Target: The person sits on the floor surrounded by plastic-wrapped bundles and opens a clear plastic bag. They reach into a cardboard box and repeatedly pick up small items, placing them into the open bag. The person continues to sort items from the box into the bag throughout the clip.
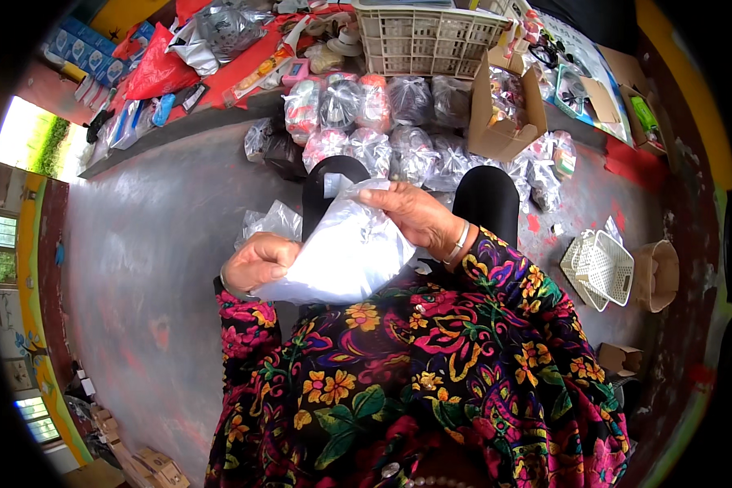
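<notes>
A shiny, pale clear plastic bag (351,248) is stretched between my hands above my lap. My left hand (260,262) is closed on its lower left edge, fingers curled in. At the upper right corner my right hand (415,213) pinches the bag between thumb and fingers. Glare off the plastic hides whether anything is inside. Another crumpled clear bag (272,221) lies beside my left knee, behind the left hand.
Several filled clear bags (411,154) are piled in front of my knees. An open cardboard box (504,134) stands on them at the right. Beyond is a cream plastic crate (431,41) on a ledge. White baskets (600,268) and a brown carton (656,275) sit on the floor to the right.
</notes>
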Motion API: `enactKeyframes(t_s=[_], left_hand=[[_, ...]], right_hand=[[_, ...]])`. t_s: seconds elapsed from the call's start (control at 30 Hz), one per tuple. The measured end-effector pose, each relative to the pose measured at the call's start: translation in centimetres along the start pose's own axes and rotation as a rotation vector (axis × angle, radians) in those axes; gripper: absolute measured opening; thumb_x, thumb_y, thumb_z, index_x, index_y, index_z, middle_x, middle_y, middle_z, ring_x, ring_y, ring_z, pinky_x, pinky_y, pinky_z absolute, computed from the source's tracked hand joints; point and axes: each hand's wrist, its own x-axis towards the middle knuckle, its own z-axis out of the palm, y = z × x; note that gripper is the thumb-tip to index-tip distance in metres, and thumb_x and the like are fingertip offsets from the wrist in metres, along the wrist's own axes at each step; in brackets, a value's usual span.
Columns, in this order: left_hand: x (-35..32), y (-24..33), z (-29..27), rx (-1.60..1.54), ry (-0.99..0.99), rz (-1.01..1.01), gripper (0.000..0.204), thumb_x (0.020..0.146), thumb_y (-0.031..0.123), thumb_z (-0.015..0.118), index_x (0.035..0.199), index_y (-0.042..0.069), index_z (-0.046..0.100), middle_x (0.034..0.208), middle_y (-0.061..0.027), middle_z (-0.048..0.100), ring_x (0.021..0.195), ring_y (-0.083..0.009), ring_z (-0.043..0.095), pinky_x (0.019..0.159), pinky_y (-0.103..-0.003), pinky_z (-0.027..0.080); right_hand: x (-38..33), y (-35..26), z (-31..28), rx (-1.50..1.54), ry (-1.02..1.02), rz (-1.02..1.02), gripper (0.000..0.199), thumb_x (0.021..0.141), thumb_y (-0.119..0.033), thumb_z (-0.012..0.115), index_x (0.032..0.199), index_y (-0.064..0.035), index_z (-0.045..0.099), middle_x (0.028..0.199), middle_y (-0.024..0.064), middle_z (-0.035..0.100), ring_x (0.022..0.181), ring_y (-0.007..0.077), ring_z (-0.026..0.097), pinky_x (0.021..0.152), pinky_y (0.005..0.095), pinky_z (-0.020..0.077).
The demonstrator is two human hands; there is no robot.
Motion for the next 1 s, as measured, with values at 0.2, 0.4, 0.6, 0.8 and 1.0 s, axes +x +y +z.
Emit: enactKeyframes(t_s=[0.2, 0.4, 0.6, 0.8, 1.0], left_hand=[[1.4, -0.2, 0.2, 0.823, 0.148, -0.48, 0.021, 0.079, 0.017, 0.058, 0.071, -0.001, 0.05, 0.065, -0.0053, 0.053, 0.059, -0.0121, 0.048, 0.057, -0.027, 0.039], [4.3, -1.5, 0.7, 0.91, 0.473, 0.07, 0.084, 0.061, 0.036, 0.076, 0.126, 0.004, 0.034, 0.127, -0.0124, 0.038, 0.118, -0.0217, 0.035, 0.093, -0.033, 0.033], [7.8, -2.5, 3.7, 0.425, 0.196, -0.045, 0.061, 0.069, 0.011, 0.072, 0.12, 0.001, 0.041, 0.109, -0.0064, 0.052, 0.101, -0.0111, 0.048, 0.083, -0.025, 0.04], [8.6, -4.1, 4.8, 0.62, 0.169, -0.158, 0.02, 0.077, 0.01, 0.063, 0.092, -0.001, 0.059, 0.078, -0.0043, 0.061, 0.072, -0.0057, 0.054, 0.065, -0.023, 0.044], [10.2, -5.0, 4.7, 0.805, 0.043, -0.242, 0.015, 0.081, 0.011, 0.058, 0.09, -0.001, 0.061, 0.071, -0.0042, 0.062, 0.064, -0.0052, 0.052, 0.059, -0.024, 0.043]], right_hand=[[-0.5, -1.4, -0.4, -0.313, 0.152, -0.249, 0.011, 0.078, -0.01, 0.063, 0.085, -0.0015, 0.063, 0.077, 0.001, 0.062, 0.068, 0.0071, 0.056, 0.06, 0.0219, 0.0457], [-1.5, -2.5, 0.2, -0.963, -0.142, -0.52, 0.014, 0.076, -0.007, 0.062, 0.089, -0.0032, 0.063, 0.078, 0.0047, 0.063, 0.069, 0.0116, 0.057, 0.063, 0.026, 0.0463], [-3.5, -2.7, 1.9, -1.271, -0.23, -0.656, 0.016, 0.071, -0.007, 0.061, 0.086, -0.007, 0.063, 0.071, 0.012, 0.059, 0.064, 0.03, 0.057, 0.057, 0.0332, 0.0447], [-6.6, -3.8, 1.1, -1.366, 0.022, -0.625, 0.014, 0.075, -0.009, 0.062, 0.086, -0.0001, 0.062, 0.074, 0.0129, 0.061, 0.066, 0.0237, 0.061, 0.06, 0.0299, 0.0471], [-7.6, -3.4, -1.0, -1.538, 0.18, -0.877, 0.01, 0.071, -0.008, 0.062, 0.081, -0.0041, 0.061, 0.067, 0.01, 0.059, 0.061, 0.0265, 0.058, 0.056, 0.0324, 0.0461]])
